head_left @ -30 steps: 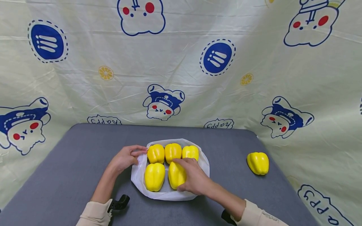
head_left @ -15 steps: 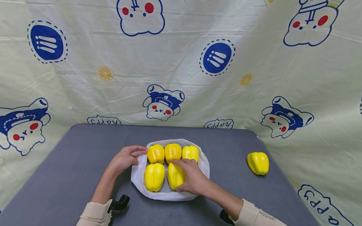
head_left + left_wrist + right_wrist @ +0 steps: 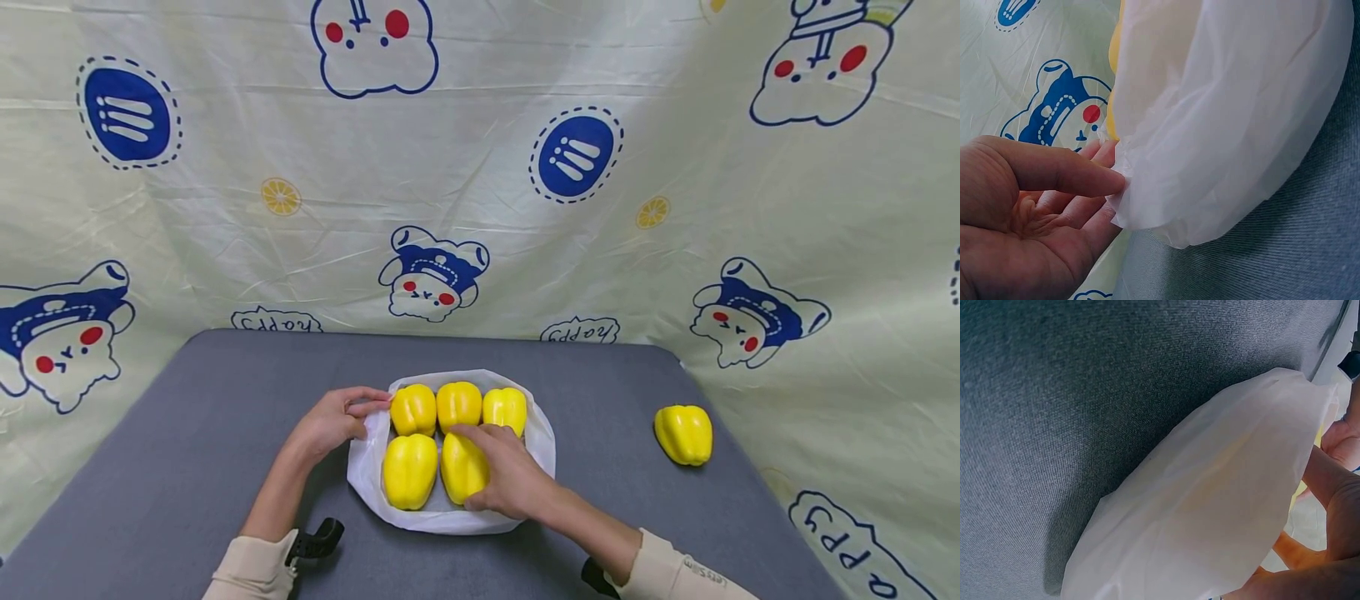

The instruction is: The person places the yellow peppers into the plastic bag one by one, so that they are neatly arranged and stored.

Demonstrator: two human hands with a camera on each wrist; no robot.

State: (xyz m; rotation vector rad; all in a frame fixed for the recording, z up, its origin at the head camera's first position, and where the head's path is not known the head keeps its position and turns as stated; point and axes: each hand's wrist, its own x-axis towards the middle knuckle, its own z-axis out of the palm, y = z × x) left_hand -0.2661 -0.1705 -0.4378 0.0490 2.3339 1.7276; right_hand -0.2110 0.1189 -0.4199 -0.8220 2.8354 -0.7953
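Observation:
A white, thin plastic bag [image 3: 367,487] sits wide-mouthed on the table, with several yellow bell peppers [image 3: 409,472] inside it in two rows. My right hand [image 3: 513,471] reaches in from the right and grips the front right pepper [image 3: 462,468], thumb at its near end and fingers over its far end. At the bag's left rim, my left hand [image 3: 333,423] pinches the edge; the left wrist view shows the thumb [image 3: 1079,172] on the film. In the right wrist view the bag's wall [image 3: 1210,500] hides most of the held pepper.
One more yellow bell pepper [image 3: 684,435] lies alone near the right edge of the grey table [image 3: 225,417]. A pale printed sheet [image 3: 480,167] hangs behind the table and drapes at both sides. Dark bands [image 3: 317,540] are on the wrists.
My right hand has shifted slightly left with the front right pepper, nearer to the pepper on its left. The left hand stays on the bag's rim.

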